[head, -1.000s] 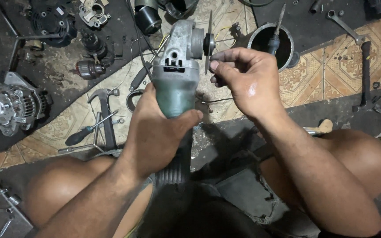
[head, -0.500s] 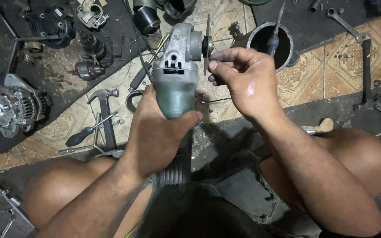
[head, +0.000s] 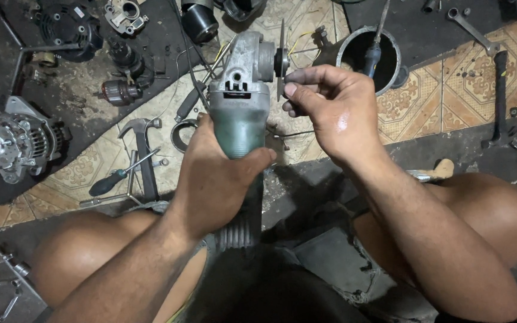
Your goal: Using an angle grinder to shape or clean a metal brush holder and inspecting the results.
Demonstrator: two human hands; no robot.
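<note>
Your left hand [head: 216, 179] wraps tight around the green angle grinder [head: 242, 113] above your knees, while your right hand [head: 336, 110] pinches at the disc [head: 282, 60] beside its head, seemingly mid-fitting; next calls for steady, square turning.

The patterned tile floor [head: 450, 96] carries an alternator [head: 7, 143], hammer [head: 142, 149], screwdriver [head: 118, 176] and wrench [head: 471, 30].
</note>
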